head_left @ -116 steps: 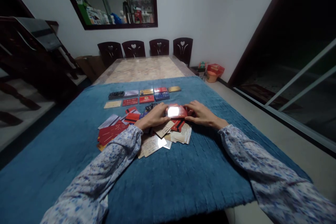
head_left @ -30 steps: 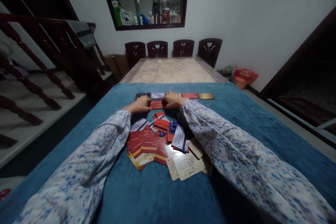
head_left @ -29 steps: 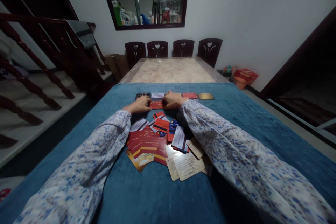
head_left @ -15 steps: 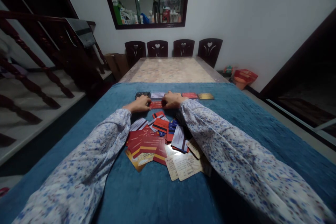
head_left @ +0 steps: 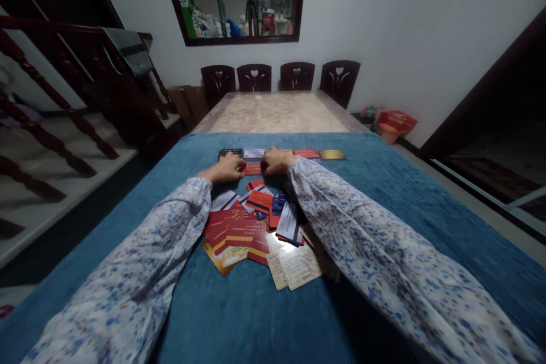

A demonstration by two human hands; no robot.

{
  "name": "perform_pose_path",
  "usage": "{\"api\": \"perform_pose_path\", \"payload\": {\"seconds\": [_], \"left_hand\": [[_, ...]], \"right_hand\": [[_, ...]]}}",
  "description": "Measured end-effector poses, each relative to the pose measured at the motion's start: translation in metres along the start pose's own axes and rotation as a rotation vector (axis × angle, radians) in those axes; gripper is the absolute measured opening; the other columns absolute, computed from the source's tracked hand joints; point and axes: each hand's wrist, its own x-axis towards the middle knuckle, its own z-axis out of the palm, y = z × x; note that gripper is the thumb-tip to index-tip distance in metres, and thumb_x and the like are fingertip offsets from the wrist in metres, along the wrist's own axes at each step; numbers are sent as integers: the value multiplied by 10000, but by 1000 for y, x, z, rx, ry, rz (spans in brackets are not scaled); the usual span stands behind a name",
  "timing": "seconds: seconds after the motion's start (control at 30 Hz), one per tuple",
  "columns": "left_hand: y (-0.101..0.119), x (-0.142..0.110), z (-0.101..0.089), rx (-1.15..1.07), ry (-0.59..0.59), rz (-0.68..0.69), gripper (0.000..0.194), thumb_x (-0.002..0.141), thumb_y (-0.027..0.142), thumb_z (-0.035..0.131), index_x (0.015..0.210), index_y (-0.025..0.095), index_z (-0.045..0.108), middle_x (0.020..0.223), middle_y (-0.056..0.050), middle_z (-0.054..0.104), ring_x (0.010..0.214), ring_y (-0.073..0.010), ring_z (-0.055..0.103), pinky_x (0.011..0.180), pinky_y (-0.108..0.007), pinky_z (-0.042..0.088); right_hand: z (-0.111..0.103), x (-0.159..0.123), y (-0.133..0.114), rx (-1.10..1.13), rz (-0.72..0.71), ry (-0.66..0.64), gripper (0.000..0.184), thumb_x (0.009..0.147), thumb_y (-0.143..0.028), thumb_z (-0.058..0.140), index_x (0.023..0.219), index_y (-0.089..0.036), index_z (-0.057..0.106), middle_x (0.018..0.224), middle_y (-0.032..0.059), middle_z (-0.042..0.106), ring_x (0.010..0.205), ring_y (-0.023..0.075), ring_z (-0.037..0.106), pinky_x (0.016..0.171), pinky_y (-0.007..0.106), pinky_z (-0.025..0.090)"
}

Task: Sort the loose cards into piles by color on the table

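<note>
Between my hands lies a stack of red cards [head_left: 251, 169] in the nearer row. My left hand [head_left: 226, 168] grips its left edge, and my right hand [head_left: 276, 161] holds its right edge. Behind it stand a black card stack [head_left: 231, 153] and a silver one [head_left: 254, 153]. To the right are a red stack [head_left: 306, 154] and a gold card [head_left: 333, 155]. My right hand and sleeve hide other stacks. Nearer to me spreads a loose pile with dark red cards [head_left: 239, 233], orange-red cards [head_left: 259, 201], a silver card with a stripe [head_left: 289, 222] and cream cards [head_left: 301, 266].
A blue cloth [head_left: 239, 318] covers the near part of the marble-topped table [head_left: 277, 114]. Several dark chairs [head_left: 297, 77] stand at the far end. A wooden stair railing [head_left: 51, 91] is on the left; a red bag [head_left: 396, 120] sits on the floor at right.
Since the oldest frame, both hands have moved from above the loose pile, with a red stack, to the red stack in the nearer row. Over the last second they have stayed there.
</note>
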Motion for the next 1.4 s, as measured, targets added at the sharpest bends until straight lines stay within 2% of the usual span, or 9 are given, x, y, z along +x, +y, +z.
{"api": "perform_pose_path", "payload": {"seconds": [0.23,0.57,0.7,0.93,1.17,1.4], "left_hand": [[8,-6,2,68,14,0,291,824,283,585,1043,194,755,1175,-149,688,1184,-379,511,1001,-536,396],[1,-11,9,24,78,30,301,852,339,596,1077,210,749,1212,-138,670,1194,-369,502,967,-492,376],[-1,-14,10,-7,120,41,272,851,318,603,1050,210,754,1195,-134,671,1185,-361,496,960,-487,363],[1,-20,11,-18,208,96,338,895,309,563,1151,171,734,1199,-155,683,1171,-346,504,951,-502,355],[21,-26,7,-10,263,177,335,904,289,563,1172,168,723,1207,-154,676,1160,-333,509,944,-495,357],[53,-31,3,-17,282,255,318,892,227,561,1164,198,723,1194,-131,672,1149,-316,503,932,-474,356]], "right_hand": [[-1,0,-2,-64,-5,-27,318,850,-345,646,1087,-179,778,1250,150,713,1218,347,573,875,350,531],[-4,-9,12,-105,-53,48,422,871,-459,681,1167,-162,733,1278,178,680,1191,340,567,824,352,462],[-8,-17,21,-96,-81,88,458,843,-425,714,1215,-158,719,1279,164,685,1185,331,546,816,347,419],[-9,-41,38,-109,-124,138,331,895,-308,642,1175,-156,731,1208,155,700,1117,303,529,757,336,356],[-9,-72,46,-94,-123,167,272,916,-313,628,1103,-151,742,1147,146,704,1064,286,522,757,338,340],[-6,-103,52,-67,-122,203,285,919,-267,627,1166,-179,738,1196,138,701,1090,279,532,811,349,355]]}}
